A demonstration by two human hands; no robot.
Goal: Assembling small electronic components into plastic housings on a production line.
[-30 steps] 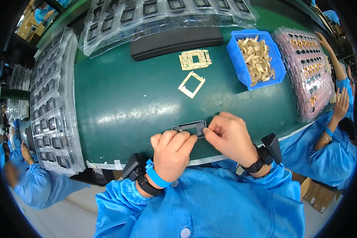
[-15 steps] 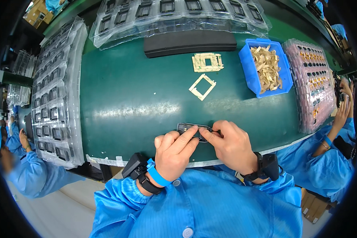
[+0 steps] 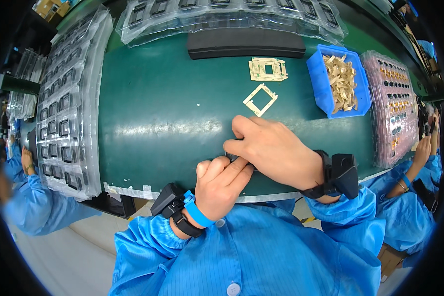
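A small dark plastic frame [image 3: 231,157] lies low over the near part of the bench, mostly covered by my fingers. My left hand [image 3: 219,183] grips it from the near left, its fingers pressed together along it. Above and to the right, my right hand [image 3: 278,152] reaches across the frame with its thumb and fingers bent inward. Whatever its fingertips hold is hidden under the hand. Beyond my right hand lies a cream square-cut adhesive sheet [image 3: 248,104] with an open middle. A small stack of similar sheets [image 3: 259,77] sits farther back.
A blue bin [image 3: 322,93] of tan strips stands at the right, beside stacked pink-tinted trays [image 3: 386,113]. Clear trays of black frames [image 3: 59,123] line the left, with more trays [image 3: 222,22] at the back. A long black box [image 3: 246,47] lies before those. People sit at both sides.
My right hand has turned over and moved up and left across the dark frame, hiding more of it. My left hand stays at the frame's near side. The view has shifted slightly.
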